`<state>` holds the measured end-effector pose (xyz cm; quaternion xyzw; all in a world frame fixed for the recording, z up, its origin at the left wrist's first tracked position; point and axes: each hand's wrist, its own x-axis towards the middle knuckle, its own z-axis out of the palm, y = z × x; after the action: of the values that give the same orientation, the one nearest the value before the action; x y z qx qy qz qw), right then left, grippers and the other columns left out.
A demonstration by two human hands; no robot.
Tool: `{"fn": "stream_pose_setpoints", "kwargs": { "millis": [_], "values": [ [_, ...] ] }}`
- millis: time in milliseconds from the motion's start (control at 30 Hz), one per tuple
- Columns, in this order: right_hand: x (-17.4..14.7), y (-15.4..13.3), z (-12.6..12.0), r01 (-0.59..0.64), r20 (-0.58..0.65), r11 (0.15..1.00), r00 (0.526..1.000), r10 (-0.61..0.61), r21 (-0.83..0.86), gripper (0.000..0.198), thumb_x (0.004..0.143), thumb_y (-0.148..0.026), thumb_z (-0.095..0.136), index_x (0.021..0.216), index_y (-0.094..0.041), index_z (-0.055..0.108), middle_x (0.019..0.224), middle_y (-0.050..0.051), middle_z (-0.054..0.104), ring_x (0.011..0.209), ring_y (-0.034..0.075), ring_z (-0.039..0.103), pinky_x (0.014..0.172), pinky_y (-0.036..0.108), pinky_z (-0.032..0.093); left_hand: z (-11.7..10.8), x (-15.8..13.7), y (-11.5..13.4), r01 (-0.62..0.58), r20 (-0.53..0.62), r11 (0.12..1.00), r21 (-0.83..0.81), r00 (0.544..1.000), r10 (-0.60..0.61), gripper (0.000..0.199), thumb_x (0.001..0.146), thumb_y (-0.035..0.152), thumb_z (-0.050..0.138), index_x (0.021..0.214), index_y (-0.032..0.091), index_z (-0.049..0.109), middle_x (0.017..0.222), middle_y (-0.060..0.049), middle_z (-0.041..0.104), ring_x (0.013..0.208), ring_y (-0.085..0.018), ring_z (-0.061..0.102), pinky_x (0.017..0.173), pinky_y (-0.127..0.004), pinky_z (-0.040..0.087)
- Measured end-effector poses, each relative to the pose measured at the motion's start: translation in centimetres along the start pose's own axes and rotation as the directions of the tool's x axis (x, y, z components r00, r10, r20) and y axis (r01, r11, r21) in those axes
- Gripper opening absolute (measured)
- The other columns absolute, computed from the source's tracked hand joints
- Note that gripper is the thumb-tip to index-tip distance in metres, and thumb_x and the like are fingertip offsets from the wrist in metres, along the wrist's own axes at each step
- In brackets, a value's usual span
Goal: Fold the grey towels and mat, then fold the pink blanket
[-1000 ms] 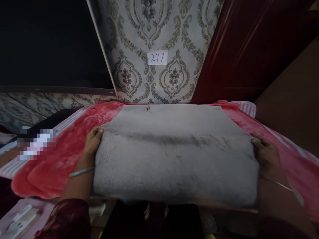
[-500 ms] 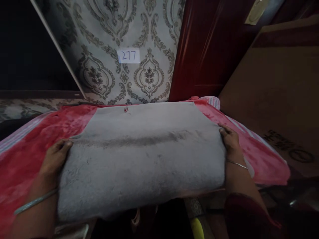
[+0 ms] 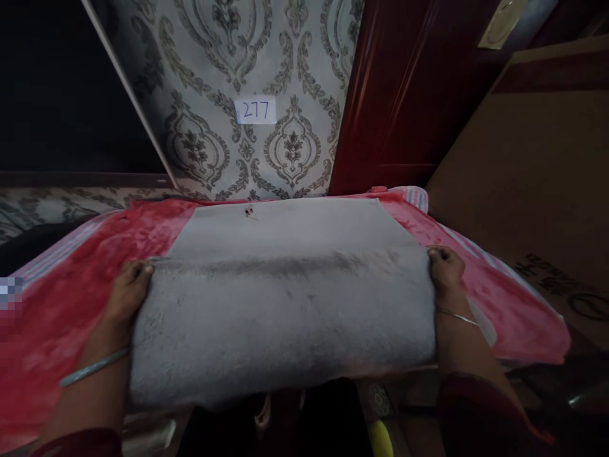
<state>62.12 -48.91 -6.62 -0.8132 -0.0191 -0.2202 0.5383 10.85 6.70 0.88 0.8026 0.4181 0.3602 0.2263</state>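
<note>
Plainly, the grey cloth (image 3: 285,311) is pinched by left hand (image 3: 128,285) and right hand (image 3: 447,266); red blanket (image 3: 61,298) is spread beneath it, a cardboard box (image 3: 537,171) to its right.

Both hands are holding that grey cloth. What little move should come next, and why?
Perhaps ease both hands slightly apart: the left hand and right hand pinch opposite sides of the grey cloth, and a dark band, possibly a crease, runs between them.
</note>
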Motion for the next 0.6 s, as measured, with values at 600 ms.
{"fn": "stream_pose_setpoints", "kwargs": {
  "millis": [600],
  "values": [
    [-5.6, -5.5, 0.4, 0.671, 0.412, 0.650, 0.737, -0.536, -0.357, 0.042, 0.091, -0.030, 0.053, 0.129, -0.018, 0.068, 0.136, 0.016, 0.062, 0.127, 0.032, 0.048, 0.108, 0.051, 0.038, 1.6, -1.7, 3.8, -0.599, 0.366, 0.669, 0.439, 0.800, 0.476, 0.058, 0.088, 0.045, 0.034, 0.122, 0.012, 0.068, 0.127, -0.020, 0.067, 0.125, -0.037, 0.055, 0.106, -0.057, 0.040]
  ]
}}
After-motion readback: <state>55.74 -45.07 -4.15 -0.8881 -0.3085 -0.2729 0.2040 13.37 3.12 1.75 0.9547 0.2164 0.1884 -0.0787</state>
